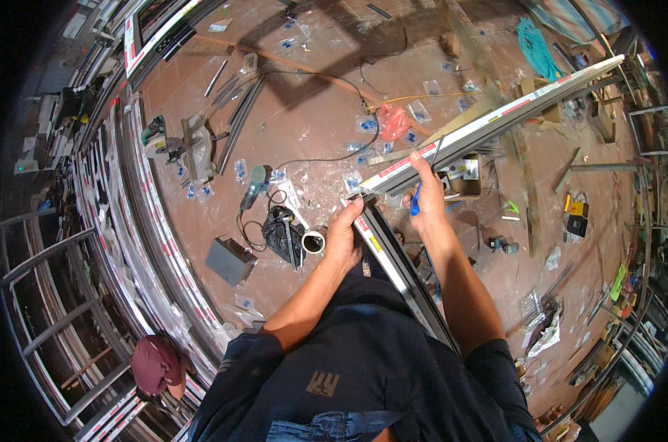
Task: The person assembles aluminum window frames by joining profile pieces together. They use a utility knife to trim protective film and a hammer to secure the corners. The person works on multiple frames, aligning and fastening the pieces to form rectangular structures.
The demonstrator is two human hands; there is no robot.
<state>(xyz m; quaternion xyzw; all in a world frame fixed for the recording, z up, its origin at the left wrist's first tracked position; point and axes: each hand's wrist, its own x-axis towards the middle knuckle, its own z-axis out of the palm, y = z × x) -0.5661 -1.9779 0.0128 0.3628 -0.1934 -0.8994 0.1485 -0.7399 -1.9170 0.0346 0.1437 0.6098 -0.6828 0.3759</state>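
Note:
Two long metal profiles meet at a corner just in front of my body. One profile, white and black [522,107], runs away to the far right; the other, a dark profile [393,254], slopes down along my body. My left hand [341,239] is closed on the near profile at the corner, thumb on top. My right hand [429,195] is closed around a screwdriver [415,200] with a blue handle. Its thumb presses on the top of the far profile, and the thin shaft points up past that profile. The fingers beneath the profiles are partly hidden.
An angle grinder [256,184] with a cable, a black plastic bag [281,236], a tape roll [314,241] and a grey box [230,260] lie left of my hands. Farther left are a saw [195,151] and stacked profiles [138,191]. A person in a maroon cap [157,365] is at lower left.

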